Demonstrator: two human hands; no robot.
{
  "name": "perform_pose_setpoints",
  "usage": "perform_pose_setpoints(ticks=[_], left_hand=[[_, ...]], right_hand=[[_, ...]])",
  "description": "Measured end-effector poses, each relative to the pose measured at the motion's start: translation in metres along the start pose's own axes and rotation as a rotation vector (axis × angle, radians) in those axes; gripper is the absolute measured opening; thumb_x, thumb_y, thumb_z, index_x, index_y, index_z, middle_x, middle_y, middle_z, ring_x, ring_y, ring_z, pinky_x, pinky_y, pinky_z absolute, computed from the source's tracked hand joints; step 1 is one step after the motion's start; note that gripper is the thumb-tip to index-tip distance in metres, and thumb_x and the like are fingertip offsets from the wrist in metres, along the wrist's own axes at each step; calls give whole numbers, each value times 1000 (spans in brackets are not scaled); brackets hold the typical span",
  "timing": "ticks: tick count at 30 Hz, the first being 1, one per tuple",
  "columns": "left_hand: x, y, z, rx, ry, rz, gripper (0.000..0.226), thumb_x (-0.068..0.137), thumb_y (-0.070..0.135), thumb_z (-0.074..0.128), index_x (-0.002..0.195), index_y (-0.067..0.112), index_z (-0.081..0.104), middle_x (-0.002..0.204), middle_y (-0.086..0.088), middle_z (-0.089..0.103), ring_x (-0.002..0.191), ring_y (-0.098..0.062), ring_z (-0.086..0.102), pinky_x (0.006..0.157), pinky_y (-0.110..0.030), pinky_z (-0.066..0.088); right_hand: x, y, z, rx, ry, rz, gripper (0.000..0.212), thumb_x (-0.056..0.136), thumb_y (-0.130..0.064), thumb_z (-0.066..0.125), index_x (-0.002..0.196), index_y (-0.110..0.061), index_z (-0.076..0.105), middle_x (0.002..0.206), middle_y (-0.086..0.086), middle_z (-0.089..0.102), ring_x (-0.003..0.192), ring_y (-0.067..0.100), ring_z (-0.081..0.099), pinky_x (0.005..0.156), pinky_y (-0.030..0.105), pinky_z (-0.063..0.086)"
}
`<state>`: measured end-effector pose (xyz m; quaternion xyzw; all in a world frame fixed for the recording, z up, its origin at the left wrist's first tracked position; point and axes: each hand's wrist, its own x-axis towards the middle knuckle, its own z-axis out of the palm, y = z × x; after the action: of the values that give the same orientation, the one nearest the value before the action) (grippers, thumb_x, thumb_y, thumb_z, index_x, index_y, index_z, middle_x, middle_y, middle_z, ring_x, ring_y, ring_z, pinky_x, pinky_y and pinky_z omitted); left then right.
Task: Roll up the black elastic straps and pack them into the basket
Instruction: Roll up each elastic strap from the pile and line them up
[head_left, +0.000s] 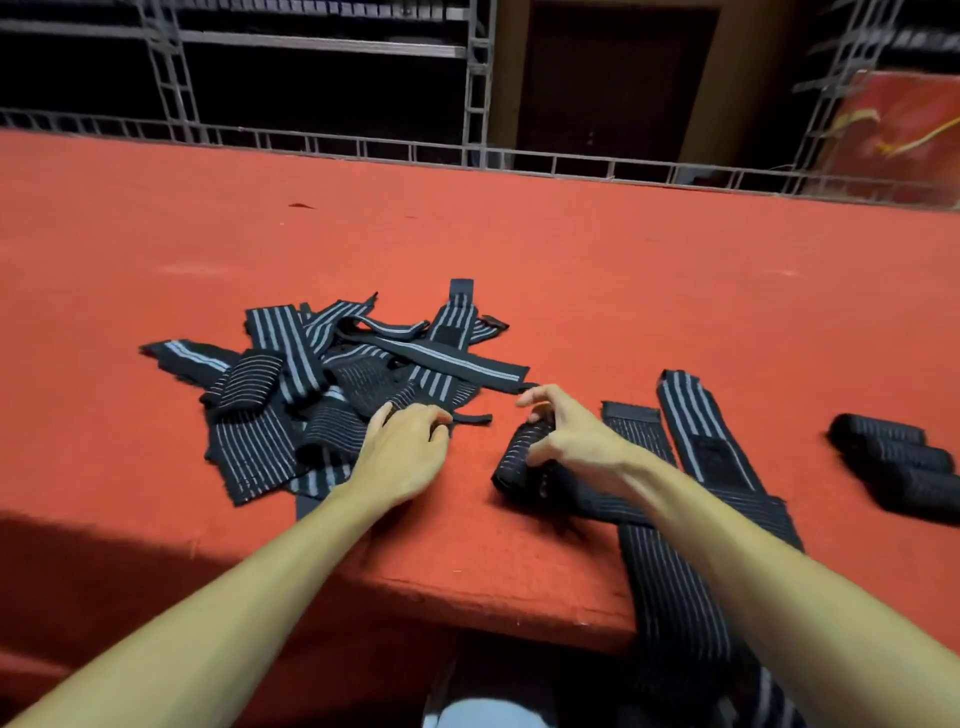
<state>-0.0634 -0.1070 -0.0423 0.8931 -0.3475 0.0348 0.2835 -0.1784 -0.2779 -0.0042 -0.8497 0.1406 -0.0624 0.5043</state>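
A: Biggest first?

B: Red table (623, 270), wide across the whole view. Behind its far edge, a metal rack (478, 93), dark between the bars.

A: And the black striped stuff?

B: Left of middle on the table, a loose pile of straps (291, 374), crossed over one another. To the right, a long strap (670, 587), flat on the top and hanging over the near edge. Just beside that, further right, a second strap (711, 441), also flat. At the far right, well apart from the pile, three finished rolls (893, 462) side by side.

A: Hands?

B: Left hand (402, 457) at the pile's near edge, with curled fingers. Right hand (566, 436) between the pile and the long strap, curled round a half-made roll (514, 462) with fingers and thumb, forefinger lifted clear.

A: Anything trailing from that roll?

B: A flat tail, running under the right wrist toward the long strap.

A: Smallest?

B: Thin strip (472, 419), poking out beside the left fingertips. Too blurred to tell whether pinched or merely touched.
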Motion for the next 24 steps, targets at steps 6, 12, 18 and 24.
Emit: perform_pose_setpoints(ticks=[6, 12, 18, 24], left_hand=[[-3, 84, -14, -828, -158, -15, 55, 85, -13, 37, 130, 13, 53, 134, -3, 55, 124, -10, 47, 107, -26, 34], [-8, 153, -29, -1142, -316, 65, 68, 57, -4, 45, 124, -5, 52, 110, -13, 63, 93, -13, 61, 78, -17, 48], [-20, 184, -50, -1129, -335, 218, 57, 84, -16, 49, 133, 13, 45, 119, 1, 59, 102, -9, 56, 64, -6, 46], [-32, 185, -86, -1109, -431, 227, 33, 74, 20, 71, 104, 10, 60, 97, -8, 67, 85, -21, 63, 76, -33, 48]], right_hand=[[-35, -32, -42, 282, 110, -80, 76, 68, 19, 72, 128, -12, 38, 88, 9, 59, 64, 14, 61, 56, 23, 51], [-68, -69, -89, 601, 260, -273, 34, 84, 12, 59, 116, 3, 54, 86, 13, 66, 65, 15, 66, 63, 26, 56], [-95, -99, -114, 697, 210, -393, 17, 97, -7, 50, 109, -2, 61, 92, 8, 65, 77, 16, 63, 69, 26, 54], [-105, -122, -123, 657, 330, -387, 13, 99, -17, 50, 98, -9, 60, 84, 6, 62, 70, 15, 55, 64, 30, 46]])
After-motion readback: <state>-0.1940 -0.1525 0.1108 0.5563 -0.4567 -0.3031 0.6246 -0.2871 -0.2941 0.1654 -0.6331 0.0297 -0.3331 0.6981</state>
